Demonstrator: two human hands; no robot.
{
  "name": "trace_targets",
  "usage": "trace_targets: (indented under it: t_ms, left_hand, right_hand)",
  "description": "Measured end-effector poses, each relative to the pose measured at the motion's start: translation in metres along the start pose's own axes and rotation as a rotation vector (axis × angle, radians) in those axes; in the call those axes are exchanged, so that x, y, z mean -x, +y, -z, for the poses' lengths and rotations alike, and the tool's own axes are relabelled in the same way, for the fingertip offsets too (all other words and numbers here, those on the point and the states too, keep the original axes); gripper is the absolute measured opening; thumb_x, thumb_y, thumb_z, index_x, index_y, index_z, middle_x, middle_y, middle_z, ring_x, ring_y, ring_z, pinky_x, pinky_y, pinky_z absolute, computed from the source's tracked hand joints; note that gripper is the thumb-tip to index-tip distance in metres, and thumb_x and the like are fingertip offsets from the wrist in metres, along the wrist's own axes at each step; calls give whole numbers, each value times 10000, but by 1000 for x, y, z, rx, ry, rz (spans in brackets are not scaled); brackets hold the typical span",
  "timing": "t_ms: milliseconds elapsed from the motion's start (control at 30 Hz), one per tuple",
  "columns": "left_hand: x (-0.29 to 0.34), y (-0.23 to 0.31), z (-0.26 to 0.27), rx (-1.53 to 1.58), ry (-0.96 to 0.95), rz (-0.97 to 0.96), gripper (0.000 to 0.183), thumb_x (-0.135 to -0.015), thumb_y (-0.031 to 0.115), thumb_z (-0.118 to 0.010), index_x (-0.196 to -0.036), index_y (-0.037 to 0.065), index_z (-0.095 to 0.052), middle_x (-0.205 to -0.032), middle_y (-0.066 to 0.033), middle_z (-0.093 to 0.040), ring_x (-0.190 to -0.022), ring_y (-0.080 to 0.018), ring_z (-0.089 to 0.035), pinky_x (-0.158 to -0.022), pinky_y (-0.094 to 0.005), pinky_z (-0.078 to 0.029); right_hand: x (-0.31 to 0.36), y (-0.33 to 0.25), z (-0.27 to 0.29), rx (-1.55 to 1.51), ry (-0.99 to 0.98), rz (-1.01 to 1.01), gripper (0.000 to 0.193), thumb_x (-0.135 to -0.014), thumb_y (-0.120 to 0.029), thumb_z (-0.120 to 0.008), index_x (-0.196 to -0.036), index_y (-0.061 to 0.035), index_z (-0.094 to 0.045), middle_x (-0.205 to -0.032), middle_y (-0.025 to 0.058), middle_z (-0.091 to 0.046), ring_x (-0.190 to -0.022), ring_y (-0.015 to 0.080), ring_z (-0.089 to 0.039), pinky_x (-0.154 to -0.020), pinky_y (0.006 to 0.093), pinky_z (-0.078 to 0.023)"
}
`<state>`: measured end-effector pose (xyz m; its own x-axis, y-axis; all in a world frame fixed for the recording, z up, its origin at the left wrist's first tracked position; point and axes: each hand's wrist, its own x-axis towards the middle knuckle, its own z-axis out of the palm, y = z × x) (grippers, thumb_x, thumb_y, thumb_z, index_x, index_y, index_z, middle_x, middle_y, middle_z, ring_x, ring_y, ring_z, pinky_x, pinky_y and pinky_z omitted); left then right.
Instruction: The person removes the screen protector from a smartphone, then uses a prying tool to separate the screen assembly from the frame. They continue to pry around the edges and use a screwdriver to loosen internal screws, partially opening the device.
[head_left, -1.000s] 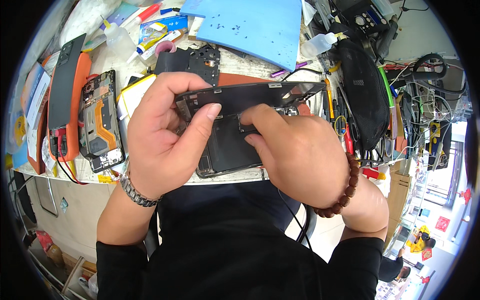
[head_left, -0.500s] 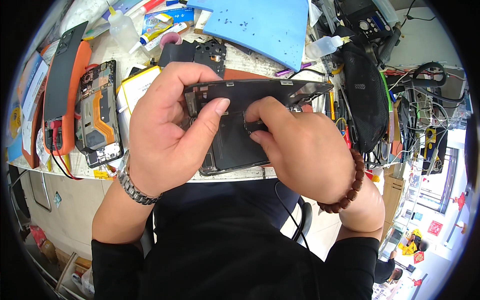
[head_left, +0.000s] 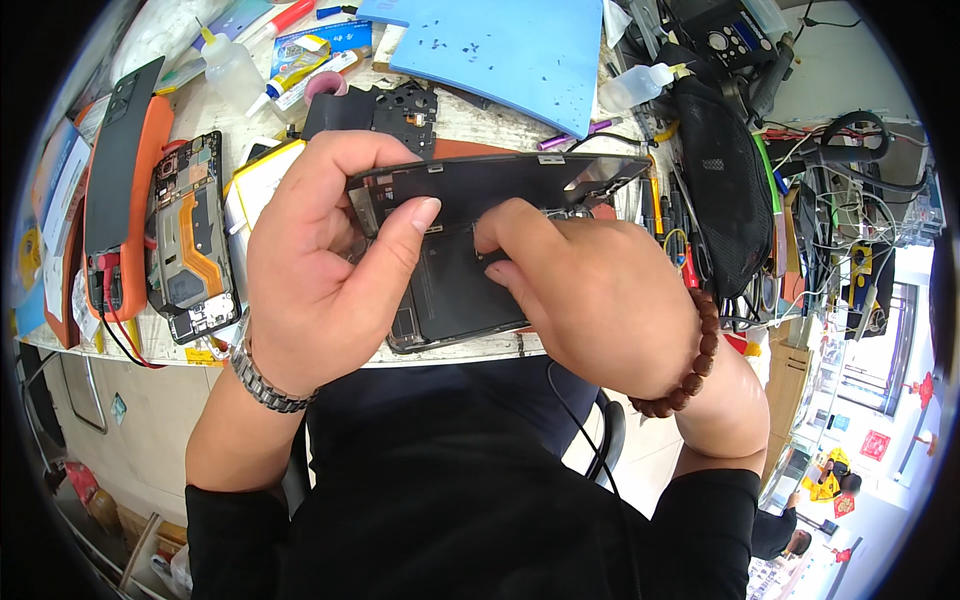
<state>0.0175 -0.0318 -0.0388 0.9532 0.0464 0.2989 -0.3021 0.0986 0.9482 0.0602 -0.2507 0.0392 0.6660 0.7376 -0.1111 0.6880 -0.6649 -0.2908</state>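
An opened black phone (head_left: 452, 290) is held over the table's near edge, its upper panel (head_left: 470, 190) raised at an angle from the lower one. My left hand (head_left: 325, 270) grips its left side, the thumb resting on the inner face and the other fingers behind the panel. Over the middle of the lower panel, my right hand (head_left: 600, 290) is closed with thumb and index finger pinched together. A small dark bit shows at those fingertips; I cannot make out what it is. My right hand covers the phone's right part.
Left of the phone lie another opened phone (head_left: 187, 235) and an orange device (head_left: 135, 205) with a dark back cover (head_left: 122, 150) against it. Behind stand a blue mat (head_left: 500, 55), a dropper bottle (head_left: 232, 72) and a phone board part (head_left: 405, 112). A black pouch (head_left: 722, 190) and cables crowd the right.
The phone and both hands sit slightly further left in view. The right fingertips have shifted a little over the lower panel, and the small dark bit between them shows less.
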Motion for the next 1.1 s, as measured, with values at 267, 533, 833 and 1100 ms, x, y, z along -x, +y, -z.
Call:
trace_targets:
  t_ms: [267, 533, 833, 1100]
  left_hand:
    - [0, -1, 1, -6, -21, -24, 317, -1035, -98, -674, -1318, -16, -557, -1072, -29, -659, -861, -12, -598, -700, -168, -461]
    - [0, 4, 0, -11, -12, 20, 298, -1034, -88, -675, -1306, -24, -568, -1091, -35, -649, -905, -33, -605, -726, -187, -482]
    - [3, 6, -2, 11, 16, 57, 301, -1026, -92, -682, -1300, -19, -580, -1107, -43, -641, -946, -60, -613, -798, -209, -514]
    - [3, 10, -2, -5, 25, 94, 304, -1032, -89, -680, -1308, -23, -570, -1090, -38, -661, -922, -44, -620, -767, -192, -509]
  right_hand:
    - [0, 2, -3, -61, 121, 57, 206, -995, -75, -733, -1145, -82, -593, -803, 126, -724, -734, 397, -719, -625, 495, -543]
    - [11, -10, -1, -150, 74, 318, 272, -841, -42, -724, -1102, -52, -651, -816, 86, -639, -706, 306, -686, -600, 432, -539]
    - [32, -11, -10, -138, 148, 356, 314, -782, -80, -758, -1083, -8, -713, -888, 88, -618, -741, 262, -639, -602, 366, -532]
    - [40, -7, -9, -35, 218, 271, 497, -727, -126, -856, -1206, -24, -771, -1099, 103, -676, -988, 289, -674, -770, 410, -564]
